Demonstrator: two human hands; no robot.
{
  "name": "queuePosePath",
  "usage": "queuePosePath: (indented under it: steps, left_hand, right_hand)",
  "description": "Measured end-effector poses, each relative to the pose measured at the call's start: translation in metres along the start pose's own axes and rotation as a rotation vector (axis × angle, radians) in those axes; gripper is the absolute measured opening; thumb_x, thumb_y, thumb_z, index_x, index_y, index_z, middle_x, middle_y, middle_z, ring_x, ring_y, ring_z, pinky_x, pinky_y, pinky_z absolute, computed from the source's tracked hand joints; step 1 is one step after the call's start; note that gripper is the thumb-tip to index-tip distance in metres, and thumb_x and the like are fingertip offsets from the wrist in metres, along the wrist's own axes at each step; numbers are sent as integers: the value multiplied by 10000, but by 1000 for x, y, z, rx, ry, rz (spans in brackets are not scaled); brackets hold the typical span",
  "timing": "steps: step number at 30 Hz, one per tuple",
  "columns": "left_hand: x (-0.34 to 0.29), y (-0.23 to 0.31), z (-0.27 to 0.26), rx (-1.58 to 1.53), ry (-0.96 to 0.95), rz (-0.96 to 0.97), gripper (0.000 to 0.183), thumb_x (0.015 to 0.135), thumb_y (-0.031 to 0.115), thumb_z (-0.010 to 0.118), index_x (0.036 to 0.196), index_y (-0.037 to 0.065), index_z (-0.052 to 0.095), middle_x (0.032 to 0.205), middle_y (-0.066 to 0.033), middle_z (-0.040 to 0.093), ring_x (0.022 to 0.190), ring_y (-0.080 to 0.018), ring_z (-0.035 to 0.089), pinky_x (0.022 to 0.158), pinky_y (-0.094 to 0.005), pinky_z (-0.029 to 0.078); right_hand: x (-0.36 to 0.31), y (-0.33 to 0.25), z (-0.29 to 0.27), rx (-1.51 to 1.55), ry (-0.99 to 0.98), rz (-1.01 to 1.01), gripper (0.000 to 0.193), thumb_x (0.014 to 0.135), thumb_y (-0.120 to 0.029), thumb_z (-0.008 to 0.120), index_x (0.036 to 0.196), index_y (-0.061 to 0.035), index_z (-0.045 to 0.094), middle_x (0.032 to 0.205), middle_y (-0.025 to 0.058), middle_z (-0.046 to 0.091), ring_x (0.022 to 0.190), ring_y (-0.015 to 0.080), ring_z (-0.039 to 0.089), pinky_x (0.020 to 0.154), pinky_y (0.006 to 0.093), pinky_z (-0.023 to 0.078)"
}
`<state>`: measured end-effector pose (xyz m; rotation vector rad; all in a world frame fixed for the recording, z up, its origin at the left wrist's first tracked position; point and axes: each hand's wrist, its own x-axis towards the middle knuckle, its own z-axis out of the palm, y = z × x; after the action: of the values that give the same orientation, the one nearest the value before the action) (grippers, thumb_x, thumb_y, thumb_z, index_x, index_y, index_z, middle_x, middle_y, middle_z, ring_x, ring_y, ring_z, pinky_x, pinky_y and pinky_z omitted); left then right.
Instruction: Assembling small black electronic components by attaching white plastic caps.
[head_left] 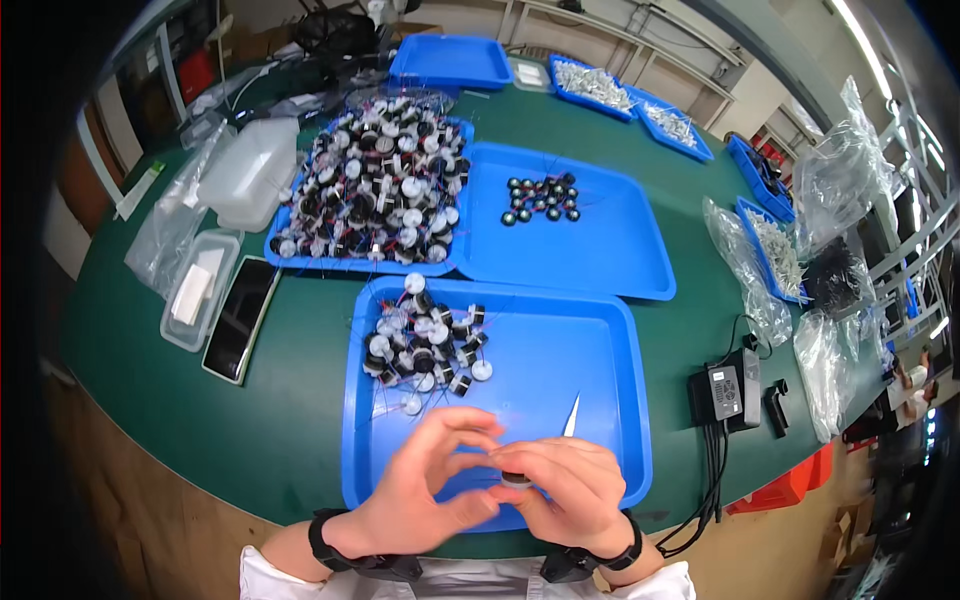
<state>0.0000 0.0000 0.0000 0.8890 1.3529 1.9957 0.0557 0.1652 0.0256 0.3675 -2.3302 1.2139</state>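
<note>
The small round part (516, 481) sits over the near edge of the front tray, pinched between the thumb and fingers of your right hand (575, 490). It shows a dark band above a pale rim; it looks wider from side to side than it is tall, though your fingers cover some of it. Your right hand is the nearer, being in contact. Your left hand (400, 500) stands just to the left, its thumb and fingers curved and spread apart, with the part lying to the right of that gap, close to the thumb tip. Whether the left fingertips touch the right ones cannot be told. Beyond your right knuckles a slim pointed tool (572, 416) slants up and slightly right; its lower end is hidden, so you cannot tell whether it is held. Farther out, the blue front tray (560, 340) carries a loose heap of wired parts (425, 340) at its far left, beyond your left fingers and well apart from the pinched part.
</note>
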Motion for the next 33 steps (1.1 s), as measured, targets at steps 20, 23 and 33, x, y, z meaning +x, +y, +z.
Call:
queuePosePath:
  steps: [20,23,33]
  left_hand:
    - [0,16,9,499,-70,30,375,752,4,643,1089,-44,484,916,-130,660,906,-182,622,813,-269,457]
    - [-2,38,26,572,30,-125,290,740,-1,616,1016,-44,539,902,-145,651,851,-188,629,701,-267,492]
    - [-12,37,46,758,-129,242,802,568,245,842,1220,-23,461,1001,-166,617,887,-254,620,744,-320,500]
  right_hand:
    - [7,-9,-36,-582,-410,-494,193,726,-227,641,734,-53,557,584,5,398,473,123,454,387,239,362]
    - [2,1,-24,-291,-323,-508,181,708,-169,616,660,-26,516,600,45,466,487,170,491,407,288,358]
    - [-8,-24,-19,227,-90,-449,274,755,-123,650,571,-37,465,515,95,481,408,271,482,369,352,361]
